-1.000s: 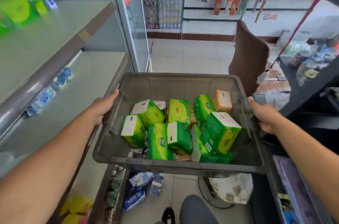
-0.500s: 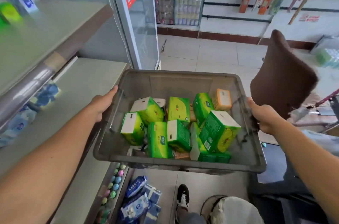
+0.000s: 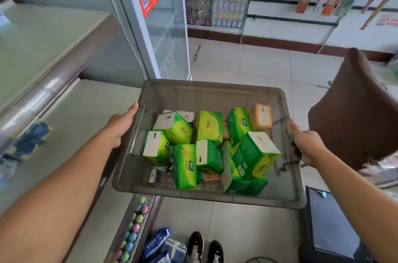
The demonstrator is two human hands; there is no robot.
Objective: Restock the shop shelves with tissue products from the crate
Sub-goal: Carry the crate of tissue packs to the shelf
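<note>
1. Since the earlier frames the view has swung left along the aisle: the brown chair back point(image 3: 353, 112) has slid from frame centre to the right edge, the dark counter has dropped out of view, and the person's shoes point(image 3: 204, 247) now show at the bottom centre. The grip on the crate looks unchanged.
2. Filling the middle of the frame, the grey crate point(image 3: 211, 197) is carried off the floor between both arms.
3. At the crate's left rim the left hand point(image 3: 120, 126) grips with the thumb lying along the top edge; the fingers go under the lip, out of sight.
4. On the opposite rim the right hand point(image 3: 305, 144) is curled over the edge, holding it firmly.
5. Inside, the green tissue packs point(image 3: 206, 150) lie jumbled, several tilted on one another, with one orange pack point(image 3: 261, 116) at the far right corner.
6. Along the left of the frame run the shelves point(image 3: 64, 116), mostly bare here; blue packets point(image 3: 28, 140) sit blurred under the upper shelf's edge, and more lie on the floor at lower centre.
7. Judged risks: the crate's left side is just beside the shelf edge, so a turn could knock it and jolt the loose packs. Tipping the crate would slide them toward one wall. The chair back stands near the right hand and could catch it.
</note>
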